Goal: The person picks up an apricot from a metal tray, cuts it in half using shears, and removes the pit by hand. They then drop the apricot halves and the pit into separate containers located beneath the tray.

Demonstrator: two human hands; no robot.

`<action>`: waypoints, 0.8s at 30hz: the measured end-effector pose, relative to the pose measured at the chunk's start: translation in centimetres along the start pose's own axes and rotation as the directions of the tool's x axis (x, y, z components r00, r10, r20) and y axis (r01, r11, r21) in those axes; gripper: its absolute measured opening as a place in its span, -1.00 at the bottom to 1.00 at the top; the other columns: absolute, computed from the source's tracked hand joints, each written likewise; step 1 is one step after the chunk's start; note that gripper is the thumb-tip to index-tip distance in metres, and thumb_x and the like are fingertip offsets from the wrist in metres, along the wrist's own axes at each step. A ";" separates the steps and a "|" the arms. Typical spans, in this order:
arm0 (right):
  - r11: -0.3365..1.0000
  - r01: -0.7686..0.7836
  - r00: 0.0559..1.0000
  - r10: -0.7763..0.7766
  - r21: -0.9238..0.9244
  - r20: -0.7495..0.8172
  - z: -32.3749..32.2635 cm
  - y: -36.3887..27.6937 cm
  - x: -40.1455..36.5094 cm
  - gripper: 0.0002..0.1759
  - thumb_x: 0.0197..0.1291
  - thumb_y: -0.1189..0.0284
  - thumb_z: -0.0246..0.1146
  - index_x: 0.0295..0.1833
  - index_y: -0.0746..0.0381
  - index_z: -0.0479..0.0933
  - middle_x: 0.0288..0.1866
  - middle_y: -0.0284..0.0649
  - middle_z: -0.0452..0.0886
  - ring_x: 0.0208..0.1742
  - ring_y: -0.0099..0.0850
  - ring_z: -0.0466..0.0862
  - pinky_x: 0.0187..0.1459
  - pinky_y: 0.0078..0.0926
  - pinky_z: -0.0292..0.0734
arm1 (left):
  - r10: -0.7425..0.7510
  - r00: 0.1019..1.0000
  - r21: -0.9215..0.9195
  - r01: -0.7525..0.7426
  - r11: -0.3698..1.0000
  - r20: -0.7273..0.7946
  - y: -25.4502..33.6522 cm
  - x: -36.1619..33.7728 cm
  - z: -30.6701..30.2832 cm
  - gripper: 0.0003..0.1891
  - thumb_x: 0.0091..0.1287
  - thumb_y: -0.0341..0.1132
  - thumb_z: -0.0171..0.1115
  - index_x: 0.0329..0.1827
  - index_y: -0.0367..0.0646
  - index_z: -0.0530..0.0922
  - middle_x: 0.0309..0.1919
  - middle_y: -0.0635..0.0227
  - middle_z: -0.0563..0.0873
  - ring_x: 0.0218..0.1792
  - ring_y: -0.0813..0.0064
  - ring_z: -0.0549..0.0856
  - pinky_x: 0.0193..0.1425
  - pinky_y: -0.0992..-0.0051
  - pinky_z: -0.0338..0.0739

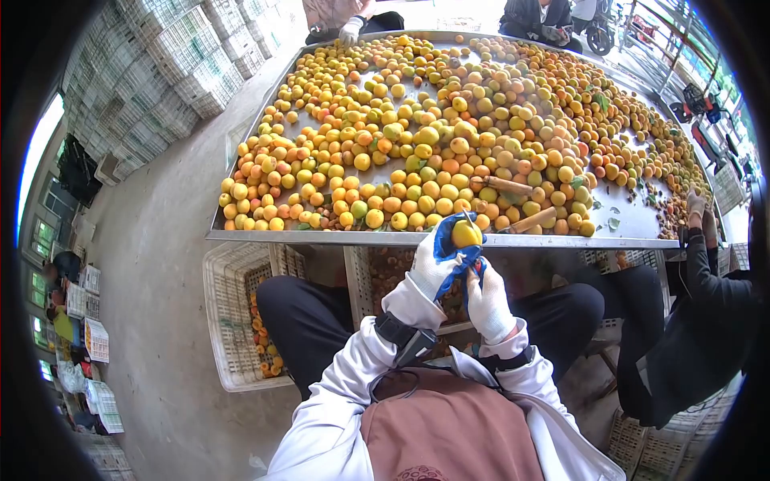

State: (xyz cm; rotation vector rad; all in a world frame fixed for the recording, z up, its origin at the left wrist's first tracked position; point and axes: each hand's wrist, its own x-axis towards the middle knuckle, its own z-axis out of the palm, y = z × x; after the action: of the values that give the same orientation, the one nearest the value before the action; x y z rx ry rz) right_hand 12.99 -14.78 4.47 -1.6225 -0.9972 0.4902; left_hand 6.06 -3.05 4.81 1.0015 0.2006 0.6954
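Observation:
My left hand [439, 255], in a white glove with blue-coated fingers, is closed around a yellow apricot [467, 234] just off the table's near edge. A thin, curved sliver shows above the fruit. My right hand [489, 303], gloved the same way, is closed just below and to the right of the left. A speck of red shows at its fingertips; I cannot tell what it grips. In front of both hands, apricots [429, 191] are heaped on the metal table [337, 236]. Two wooden-looking sticks, one farther back [507, 186] and one nearer [533, 220], lie among them.
A white crate [220, 321] holding cut apricots stands on the floor at left. Another crate [358, 284] is under the table before my knees. Co-workers sit at the far side and at right, one gloved hand [350, 32] at the back edge. Stacked crates [152, 72] rise at far left.

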 end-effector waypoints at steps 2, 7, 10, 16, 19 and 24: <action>0.983 0.016 0.999 -0.023 -0.183 -0.036 0.1 -1.2 -0.1 -0.80 0.44 0.57 0.08 0.07 0.39 0.52 -0.19 0.08 0.71 -0.13 0.05 0.72 -0.12 -0.24 0.58 | -0.063 0.997 -0.141 0.057 0.988 -0.040 -0.5 -0.3 0.3 -0.59 0.42 -0.36 0.35 0.26 -0.28 0.47 0.02 0.22 0.70 -0.01 0.39 0.74 0.11 0.46 0.66; 0.981 0.043 0.988 -0.071 -0.188 -0.140 1.6 1.9 -0.1 -0.73 0.36 0.50 0.18 0.12 0.37 0.48 -0.20 0.14 0.69 -0.18 0.16 0.69 -0.19 -0.05 0.57 | -0.319 0.944 -0.363 0.269 0.892 -0.084 -0.7 -0.4 0.5 -0.70 0.46 -0.21 0.31 0.08 -0.24 0.57 -0.12 0.23 0.75 -0.12 0.42 0.75 0.00 0.47 0.66; 0.977 -0.009 0.997 -0.009 -0.214 -0.082 1.2 1.7 -0.7 -0.77 0.38 0.49 0.16 0.08 0.33 0.51 -0.21 0.14 0.69 -0.16 0.16 0.69 -0.17 -0.04 0.58 | -0.275 0.954 -0.149 0.257 0.955 -0.121 -2.8 0.6 -1.9 -0.74 0.46 -0.28 0.31 0.07 -0.24 0.58 -0.10 0.23 0.74 -0.10 0.46 0.72 0.04 0.46 0.64; 0.988 -0.017 0.998 0.007 -0.154 -0.062 1.8 1.1 -0.6 -0.80 0.38 0.62 0.09 0.06 0.39 0.50 -0.19 0.11 0.68 -0.16 0.08 0.71 -0.14 -0.24 0.58 | 0.063 0.981 0.247 -0.016 0.969 -0.184 -2.1 0.3 -0.7 -0.65 0.35 -0.48 0.39 0.15 -0.30 0.51 -0.11 0.28 0.69 -0.10 0.49 0.73 0.04 0.50 0.67; 0.988 -0.027 0.996 0.015 -0.149 -0.083 2.5 1.7 -0.8 -0.79 0.39 0.62 0.07 0.06 0.40 0.50 -0.18 0.09 0.69 -0.16 0.00 0.71 -0.11 -0.28 0.58 | -0.049 0.976 0.166 0.086 0.982 -0.212 -2.0 -0.1 -0.6 -0.75 0.39 -0.41 0.37 0.03 -0.29 0.53 -0.20 0.29 0.70 -0.21 0.50 0.75 -0.09 0.51 0.68; 0.963 -0.231 0.973 0.230 0.142 0.024 2.8 3.2 -1.1 -0.69 0.45 0.50 0.04 0.15 0.44 0.52 -0.04 0.01 0.69 0.02 -0.23 0.67 0.12 -0.35 0.50 | -0.231 0.928 0.032 0.251 0.967 -0.293 -2.2 -0.3 -0.2 -0.73 0.41 -0.21 0.37 -0.13 -0.24 0.54 -0.52 0.28 0.66 -0.51 0.46 0.71 -0.46 0.54 0.57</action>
State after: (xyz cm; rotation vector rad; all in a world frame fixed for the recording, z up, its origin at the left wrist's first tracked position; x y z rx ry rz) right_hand 11.37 -14.09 0.45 -1.6142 -0.7627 0.7102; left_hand 6.69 -3.82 2.87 0.9187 0.5969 0.6081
